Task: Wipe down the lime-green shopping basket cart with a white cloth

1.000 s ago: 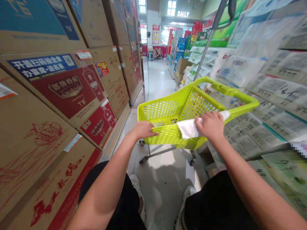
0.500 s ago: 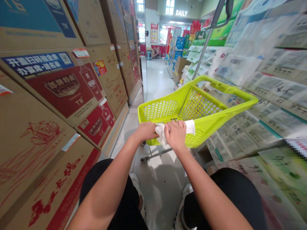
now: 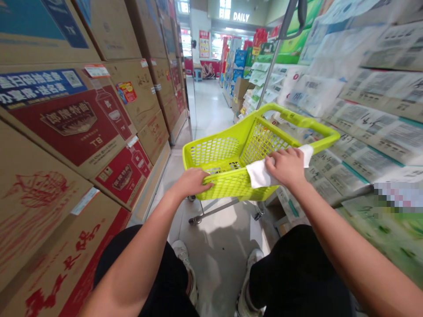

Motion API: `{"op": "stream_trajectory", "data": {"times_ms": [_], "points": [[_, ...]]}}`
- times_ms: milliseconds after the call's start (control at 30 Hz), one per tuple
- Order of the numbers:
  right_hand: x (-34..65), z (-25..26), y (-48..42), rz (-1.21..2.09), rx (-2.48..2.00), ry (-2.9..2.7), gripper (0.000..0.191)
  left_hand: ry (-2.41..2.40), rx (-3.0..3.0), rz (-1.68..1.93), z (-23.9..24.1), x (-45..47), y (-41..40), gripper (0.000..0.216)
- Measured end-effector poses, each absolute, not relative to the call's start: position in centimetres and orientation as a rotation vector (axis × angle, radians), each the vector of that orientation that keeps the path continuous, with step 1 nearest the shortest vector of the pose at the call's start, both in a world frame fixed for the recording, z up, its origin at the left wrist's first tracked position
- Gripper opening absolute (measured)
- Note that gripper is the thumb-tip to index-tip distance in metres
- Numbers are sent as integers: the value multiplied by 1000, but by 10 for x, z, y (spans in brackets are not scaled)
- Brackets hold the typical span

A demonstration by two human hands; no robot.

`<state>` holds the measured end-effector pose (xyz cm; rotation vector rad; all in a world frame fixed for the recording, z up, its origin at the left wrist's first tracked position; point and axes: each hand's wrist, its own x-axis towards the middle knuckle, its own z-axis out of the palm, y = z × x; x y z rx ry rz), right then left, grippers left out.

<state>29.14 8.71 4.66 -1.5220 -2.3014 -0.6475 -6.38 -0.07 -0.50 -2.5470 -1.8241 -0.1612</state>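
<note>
So a white cloth (image 3: 259, 175) is being pressed over the near rim of a lime-green shopping cart (image 3: 226, 189), on the stretch between the middle of that edge and the start of the handle (image 3: 297, 119). It's being gripped by the right hand (image 3: 287, 167), with the fingers being folded over the rim on top of it. The left hand (image 3: 195, 181) is being clamped bare on the same rim, by the near left corner, well apart from the right one.

Progress-wise: by the look of it, wiping is being done and the near edge is what's being worked on. The far rim, the left end and the handle aren't being covered by the cloth, and whether they've been done or are being left for later can't be told from the plastic.

Room-wise: the cart is being flanked by stacked cartons (image 3: 69, 121) past its left end, a strip of floor (image 3: 221, 246) being left between. At the handle corner it's being crowded by piled packs (image 3: 350, 125); touching or not can't be told. More floor is being shown below the near edge, between the shoes (image 3: 181, 253), and past the far edge, up the aisle.
</note>
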Motion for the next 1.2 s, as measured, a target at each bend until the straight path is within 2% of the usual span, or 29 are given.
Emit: {"op": "stream_trajectory", "data": {"times_ms": [200,400,500,633,700,900,1200], "points": [[268,68,95,-648,-1355,-2595,58,-1853,-2533,-47,-4,-52,-2,47],[251,61,99,-507,-1673,-2739,82,-1865,-2508,-32,-5,-40,-1,53],[225,48,78,-376,-1569,-2760,81,-1856,-2499,8,-6,-29,-2,55],[209,36,53,-316,-1434,-2695,71,-1816,-2515,58,-6,-15,0,47],[215,35,49,-309,-1442,-2679,73,-1804,-2546,69,-6,-12,1,43],[262,49,62,-399,-1638,-2618,80,-1860,-2598,0,-5,-18,0,52],[305,64,73,-545,-1886,-2396,67,-1875,-2505,-39,-10,-19,-5,59]]}}
